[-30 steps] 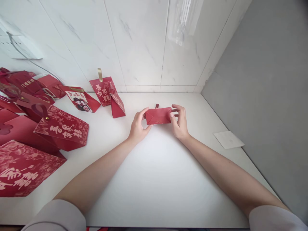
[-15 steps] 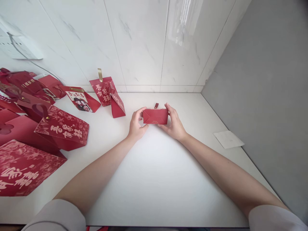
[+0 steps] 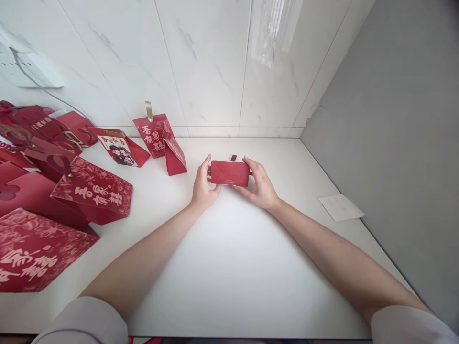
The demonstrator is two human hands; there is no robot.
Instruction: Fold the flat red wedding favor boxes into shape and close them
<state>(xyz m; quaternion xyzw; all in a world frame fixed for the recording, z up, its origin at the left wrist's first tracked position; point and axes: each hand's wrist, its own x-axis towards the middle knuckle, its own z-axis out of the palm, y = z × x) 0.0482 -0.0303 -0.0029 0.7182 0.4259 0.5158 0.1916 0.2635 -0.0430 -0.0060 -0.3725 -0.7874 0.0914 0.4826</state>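
Observation:
Between my two hands is a red paper gift box (image 3: pixel 230 173), its flat panel with diagonal fold lines and small gold print facing me. A dark red ribbon tab shows beyond its far edge. My left hand (image 3: pixel 205 185) is at the box's left end, thumb near the lower corner, index finger raised off it and other fingers partly hidden behind. My right hand (image 3: pixel 260 185) grips the right end, fingers over the top edge and thumb below.
Two standing red gift boxes (image 3: pixel 152 136) are at the back left, beside a box with a couple picture (image 3: pixel 121 149). Larger red boxes (image 3: pixel 98 191) crowd the left side. A white paper (image 3: pixel 340 207) lies at the right edge, by a grey panel (image 3: pixel 401 143). Tiled wall behind.
The box has shifted slightly left and tilted a little, showing more of its printed panel. My left index finger has lifted from its top corner.

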